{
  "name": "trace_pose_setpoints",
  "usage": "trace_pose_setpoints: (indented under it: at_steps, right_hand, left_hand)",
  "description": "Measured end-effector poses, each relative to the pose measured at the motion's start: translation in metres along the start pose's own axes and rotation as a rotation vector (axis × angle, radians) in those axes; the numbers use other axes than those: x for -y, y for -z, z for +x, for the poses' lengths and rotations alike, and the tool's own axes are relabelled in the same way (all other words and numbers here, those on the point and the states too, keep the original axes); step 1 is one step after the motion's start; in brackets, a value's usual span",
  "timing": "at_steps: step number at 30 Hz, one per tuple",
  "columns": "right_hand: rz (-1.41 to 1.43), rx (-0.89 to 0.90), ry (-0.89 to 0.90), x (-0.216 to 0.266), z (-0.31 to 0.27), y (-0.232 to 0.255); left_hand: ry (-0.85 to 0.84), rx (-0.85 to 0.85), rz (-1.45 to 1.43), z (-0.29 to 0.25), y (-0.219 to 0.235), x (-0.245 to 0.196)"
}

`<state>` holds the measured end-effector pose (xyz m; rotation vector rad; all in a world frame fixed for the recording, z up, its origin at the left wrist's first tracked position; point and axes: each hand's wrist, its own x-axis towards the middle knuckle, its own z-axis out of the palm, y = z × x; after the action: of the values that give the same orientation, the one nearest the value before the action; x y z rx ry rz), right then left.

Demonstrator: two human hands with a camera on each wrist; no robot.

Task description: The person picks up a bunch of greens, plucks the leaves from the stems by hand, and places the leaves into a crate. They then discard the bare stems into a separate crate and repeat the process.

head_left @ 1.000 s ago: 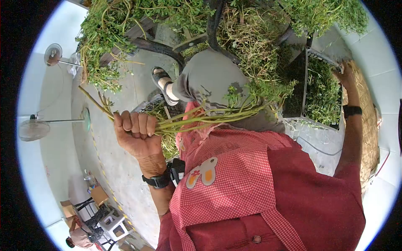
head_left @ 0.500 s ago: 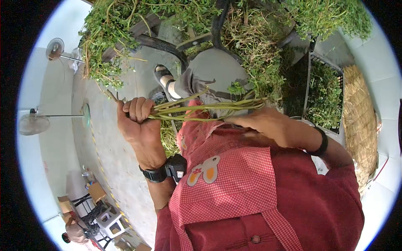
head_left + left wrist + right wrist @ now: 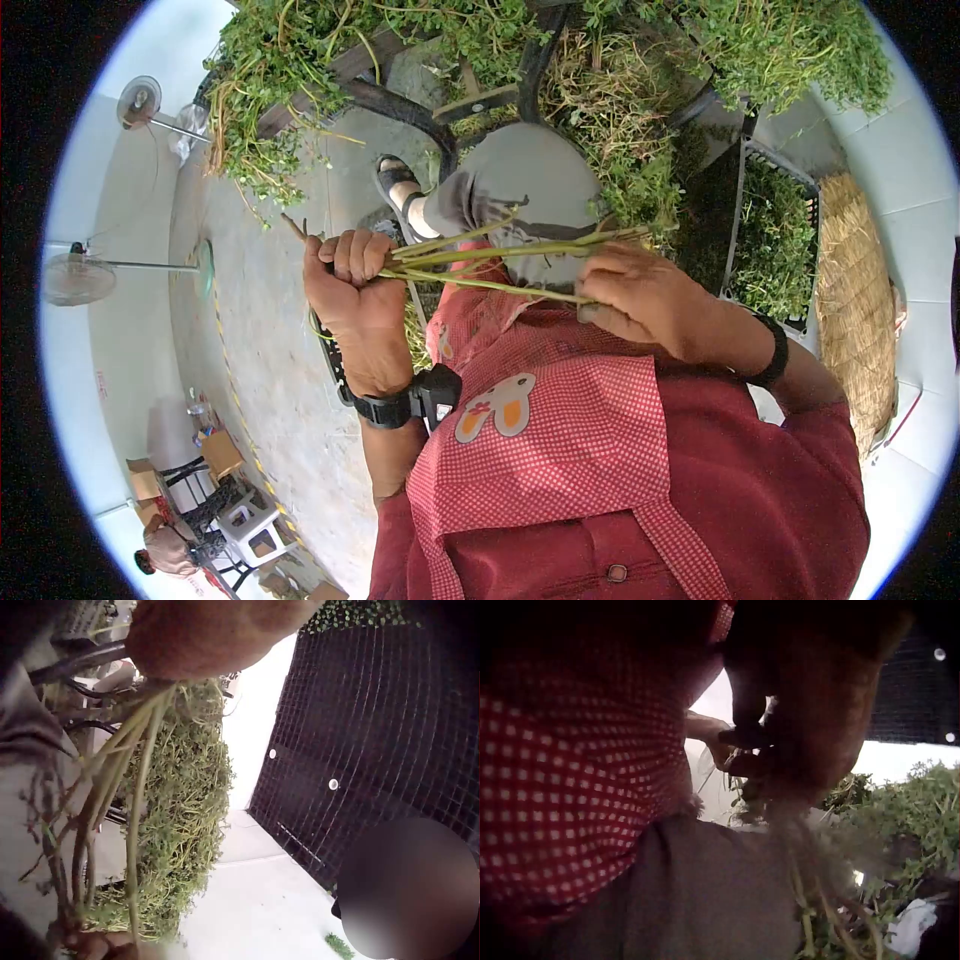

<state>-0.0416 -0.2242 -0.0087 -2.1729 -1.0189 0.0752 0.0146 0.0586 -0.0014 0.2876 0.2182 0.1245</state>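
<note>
My left hand [image 3: 355,285] grips a bundle of long green plant stems [image 3: 475,257] in front of the apron, its fingers curled round them. Short stem ends poke out past the thumb side. At the other end of the bundle, my right hand [image 3: 660,305] pinches the stems between thumb and fingers. In the left wrist view the stems [image 3: 139,780] run from the left hand [image 3: 217,637] down to the right fingers [image 3: 101,945]. My right hand [image 3: 802,712] appears dark in its own wrist view, with stems [image 3: 832,915] trailing below it.
Leafy greens [image 3: 290,90] heap over the table edge ahead, and more [image 3: 790,45] lie at the far right. A black crate of greens [image 3: 775,235] and a woven straw bundle [image 3: 855,310] stand at the right. Fans [image 3: 80,275], a white stool [image 3: 250,530] and a person [image 3: 170,550] are leftward.
My right hand has come from the straw bundle and crate to the far end of the stems and now pinches them. The left hand keeps its grip, shifting slightly right.
</note>
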Motion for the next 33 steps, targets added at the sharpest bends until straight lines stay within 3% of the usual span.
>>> trace_pose_setpoints:
  at_steps: [5, 7, 8, 10, 12, 13, 15, 17, 19, 22, 23, 24, 26, 27, 29, 31, 33]
  right_hand:
    - [0.293, 0.009, -0.238, 0.002, -0.004, 0.004]
    - [-0.203, -0.119, -0.183, -0.007, 0.002, 0.001]
    - [-0.204, -0.122, -0.186, -0.013, 0.004, 0.004]
    - [-0.554, -0.001, -0.351, -0.029, 0.012, 0.014]
    - [-0.955, -0.195, -0.329, -0.113, -0.006, 0.016]
    - [-0.591, -0.616, -0.184, -0.162, -0.019, 0.017]
    - [-0.18, -0.989, -0.036, -0.172, -0.03, 0.028]
    - [0.662, -0.629, -0.68, -0.107, -0.035, 0.076]
    - [0.604, -0.626, -0.789, -0.089, -0.022, 0.07]
    - [0.342, -0.695, -0.428, -0.073, -0.009, 0.052]
    - [0.344, -0.695, -0.431, -0.069, -0.006, 0.051]
    - [0.266, -0.593, -0.414, -0.065, -0.004, 0.051]
    - [0.275, -0.401, -0.415, -0.058, -0.001, 0.054]
    - [0.274, -0.401, -0.417, -0.059, 0.002, 0.052]
    - [0.252, -0.337, -0.171, -0.061, 0.008, 0.048]
    - [0.249, -0.294, -0.244, -0.049, 0.011, 0.047]
    - [0.087, -0.243, -0.181, -0.043, 0.016, 0.046]
  left_hand:
    - [0.005, 0.001, 0.007, -0.002, -0.003, 0.002]
    - [0.027, -0.034, 0.018, -0.004, -0.007, 0.004]
    - [0.031, -0.031, 0.019, -0.006, -0.008, 0.007]
    - [0.053, 0.052, 0.075, -0.013, -0.009, 0.012]
    - [0.005, 0.086, 0.084, -0.017, -0.009, 0.002]
    - [-0.056, 0.12, 0.09, -0.017, -0.01, -0.003]
    - [-0.055, 0.096, 0.088, -0.019, -0.009, -0.007]
    - [-0.028, -0.023, 0.083, -0.017, -0.012, -0.003]
    - [0.048, 0.051, 0.102, -0.014, -0.008, -0.004]
    - [0.106, 0.192, 0.139, -0.016, -0.008, -0.005]
    - [0.105, 0.264, 0.16, -0.018, -0.008, -0.005]
    - [0.108, 0.261, 0.162, -0.021, -0.01, -0.005]
    - [0.098, 0.452, 0.203, -0.025, -0.014, -0.005]
    - [0.099, 0.451, 0.202, -0.026, -0.014, -0.006]
    - [0.099, 0.681, 0.222, -0.028, -0.014, -0.009]
    - [0.078, 0.683, 0.25, -0.029, -0.015, -0.011]
    - [0.079, 0.827, 0.322, -0.028, -0.016, -0.013]
